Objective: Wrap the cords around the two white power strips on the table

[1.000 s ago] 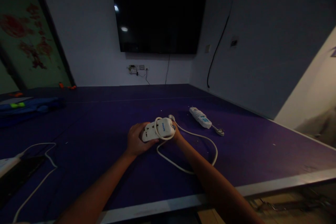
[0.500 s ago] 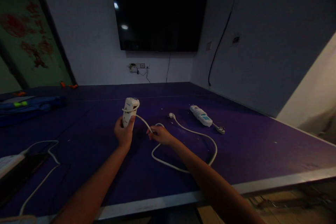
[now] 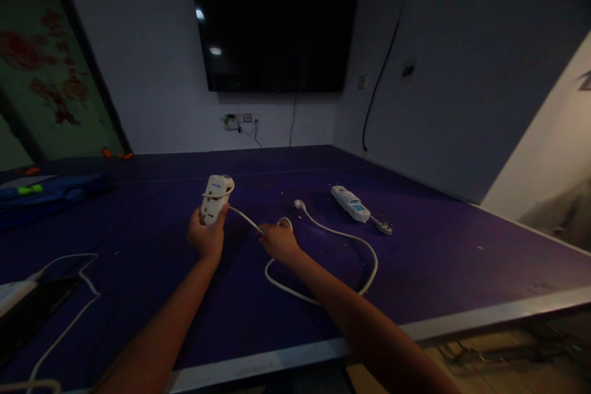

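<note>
My left hand (image 3: 207, 239) grips a white power strip (image 3: 213, 204) by its lower end, holding it upright above the purple table. One turn of the strip's white cord (image 3: 247, 219) runs round its upper part. To the right, my right hand (image 3: 279, 241) is closed on that cord, which stretches between the two hands. Beyond my right hand the cord lies in a wide loop on the table and ends in a white plug (image 3: 299, 204). A second white power strip (image 3: 349, 203), its cord wrapped round its middle, lies farther right with its plug (image 3: 384, 228) beside it.
The purple table (image 3: 443, 258) has a pale front edge. At the left lie a white power strip (image 3: 13, 295) with a trailing cord, a dark flat object (image 3: 44, 305) and blue cloth (image 3: 64, 191). A television (image 3: 277, 34) hangs on the back wall above sockets (image 3: 247, 117).
My left hand has moved slightly left with the power strip, whose socket face now shows more. The cord between my hands looks straighter. The whole view has shifted a little.
</note>
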The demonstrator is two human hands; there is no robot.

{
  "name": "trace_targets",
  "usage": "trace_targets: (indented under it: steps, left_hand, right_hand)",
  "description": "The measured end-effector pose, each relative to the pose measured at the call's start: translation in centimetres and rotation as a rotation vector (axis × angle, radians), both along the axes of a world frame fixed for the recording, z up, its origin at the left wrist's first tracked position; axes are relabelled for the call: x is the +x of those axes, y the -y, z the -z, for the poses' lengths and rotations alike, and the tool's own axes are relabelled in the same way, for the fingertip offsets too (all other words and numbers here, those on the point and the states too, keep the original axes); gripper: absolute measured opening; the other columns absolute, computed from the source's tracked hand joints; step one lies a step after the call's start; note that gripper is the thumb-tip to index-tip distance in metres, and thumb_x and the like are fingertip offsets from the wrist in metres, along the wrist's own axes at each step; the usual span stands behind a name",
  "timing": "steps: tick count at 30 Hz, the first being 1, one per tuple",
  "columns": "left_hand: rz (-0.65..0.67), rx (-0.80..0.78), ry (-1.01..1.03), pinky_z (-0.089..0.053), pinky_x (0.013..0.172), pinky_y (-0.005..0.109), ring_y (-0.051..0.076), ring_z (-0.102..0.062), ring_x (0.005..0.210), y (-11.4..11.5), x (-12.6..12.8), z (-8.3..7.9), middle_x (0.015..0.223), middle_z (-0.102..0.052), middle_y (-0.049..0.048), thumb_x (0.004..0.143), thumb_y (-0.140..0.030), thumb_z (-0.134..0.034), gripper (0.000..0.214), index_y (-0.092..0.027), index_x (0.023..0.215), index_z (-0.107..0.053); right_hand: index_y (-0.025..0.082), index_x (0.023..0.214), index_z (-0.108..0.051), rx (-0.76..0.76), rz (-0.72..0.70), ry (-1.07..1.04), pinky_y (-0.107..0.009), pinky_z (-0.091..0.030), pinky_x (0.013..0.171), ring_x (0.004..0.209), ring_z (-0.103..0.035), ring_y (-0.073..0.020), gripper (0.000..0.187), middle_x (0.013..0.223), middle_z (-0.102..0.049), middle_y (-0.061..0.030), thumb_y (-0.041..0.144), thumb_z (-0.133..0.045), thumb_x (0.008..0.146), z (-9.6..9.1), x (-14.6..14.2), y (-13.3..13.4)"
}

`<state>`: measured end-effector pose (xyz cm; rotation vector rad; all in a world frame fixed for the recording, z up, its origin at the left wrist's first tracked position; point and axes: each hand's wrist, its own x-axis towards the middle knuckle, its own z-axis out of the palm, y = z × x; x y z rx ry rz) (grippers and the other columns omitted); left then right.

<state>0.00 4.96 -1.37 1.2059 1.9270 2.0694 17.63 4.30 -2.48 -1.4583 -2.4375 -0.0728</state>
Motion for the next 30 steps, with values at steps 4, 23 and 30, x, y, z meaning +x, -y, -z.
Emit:
trace_targets:
  steps: [4, 23, 30]
  left_hand:
    - [-0.148, -0.097, -0.182, -0.042, 0.074, 0.034, 0.026, -0.06, 0.084, -0.4, -0.2, 0.5, 0.095, -0.066, 0.0092, 0.059, -0.067, -0.062, 0.066, -0.019, 0.104, -0.06]
    - [0.047, -0.137, -1.145, -0.032, 0.073, 0.037, 0.029, -0.052, 0.086, 0.4, 0.8, 0.2, 0.09, -0.064, 0.0134, 0.074, -0.069, -0.045, 0.069, -0.017, 0.117, -0.058]
    - [0.236, 0.033, -1.279, -0.033, 0.074, 0.036, 0.026, -0.053, 0.086, 0.7, 0.9, -0.1, 0.095, -0.065, 0.0111, 0.071, -0.067, -0.052, 0.063, -0.019, 0.111, -0.06]
  right_hand:
    - [0.016, 0.097, -0.059, 0.172, -0.015, 0.083, -0.036, -0.032, 0.087, 0.083, -0.062, -0.0193, 0.025, 0.089, -0.069, -0.0102, 0.028, -0.038, 0.094, -0.6, -0.2, 0.3]
    - [0.02, 0.085, -0.062, 1.075, -0.158, -0.035, -0.028, -0.028, 0.082, 0.059, -0.05, -0.0101, 0.022, 0.06, -0.059, 0.0031, 0.027, -0.043, 0.095, -1.2, 3.9, 0.4]
    - [0.02, 0.071, -0.06, 0.993, -0.002, -0.18, -0.032, -0.02, 0.09, 0.075, -0.053, -0.0131, 0.027, 0.069, -0.064, 0.0013, 0.039, -0.052, 0.089, -1.9, 6.1, 0.3]
